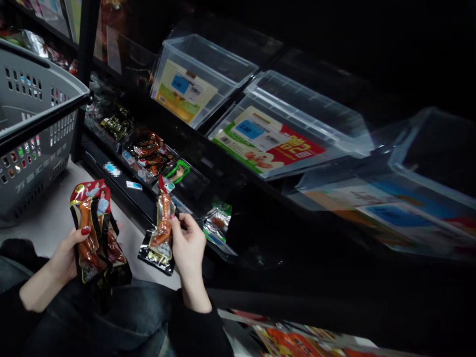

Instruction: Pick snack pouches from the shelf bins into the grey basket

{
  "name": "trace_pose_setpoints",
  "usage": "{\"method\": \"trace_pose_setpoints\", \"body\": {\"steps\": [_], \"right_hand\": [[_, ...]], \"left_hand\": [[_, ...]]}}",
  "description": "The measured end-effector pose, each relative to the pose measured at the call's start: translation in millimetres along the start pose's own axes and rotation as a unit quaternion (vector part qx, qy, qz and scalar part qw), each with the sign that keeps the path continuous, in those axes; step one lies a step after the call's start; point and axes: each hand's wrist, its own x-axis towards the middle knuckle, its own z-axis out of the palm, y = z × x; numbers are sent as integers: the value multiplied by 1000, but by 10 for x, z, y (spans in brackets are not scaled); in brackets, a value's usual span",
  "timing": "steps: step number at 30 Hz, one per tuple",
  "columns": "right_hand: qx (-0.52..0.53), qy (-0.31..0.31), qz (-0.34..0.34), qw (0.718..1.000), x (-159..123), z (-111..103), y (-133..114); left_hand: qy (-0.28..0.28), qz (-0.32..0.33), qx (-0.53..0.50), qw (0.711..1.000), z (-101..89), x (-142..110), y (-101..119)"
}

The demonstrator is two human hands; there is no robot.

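My left hand (67, 255) is closed around a stack of sausage snack packets (92, 228) with red tops, held upright over my lap. My right hand (188, 245) pinches one more clear sausage packet (161, 230) by its edge, just in front of the low black shelf. Both hands sit close together above my jeans.
A grey shopping basket (35, 129) stands at the left on the pale floor. Clear plastic bins (203, 74) with price labels sit on the dark shelf above; lower trays (148, 151) hold more snack packets. A loose packet (217, 223) lies on the shelf edge.
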Motion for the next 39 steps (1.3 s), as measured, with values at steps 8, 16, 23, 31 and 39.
{"method": "trace_pose_setpoints", "body": {"steps": [8,16,23,31,39], "right_hand": [[-85,-60,-188,977,-388,365,-150],[-5,-136,-149,979,-395,271,-271],[2,-257,-23,966,-555,372,-355],[110,-298,103,943,-595,478,-265],[238,-318,159,904,-436,454,-274]], "left_hand": [[123,28,25,992,-2,-19,-28],[156,74,148,974,66,3,-48],[178,153,297,926,-29,128,-163],[226,193,352,888,-98,187,-154],[212,206,338,893,-101,250,-173]]}}
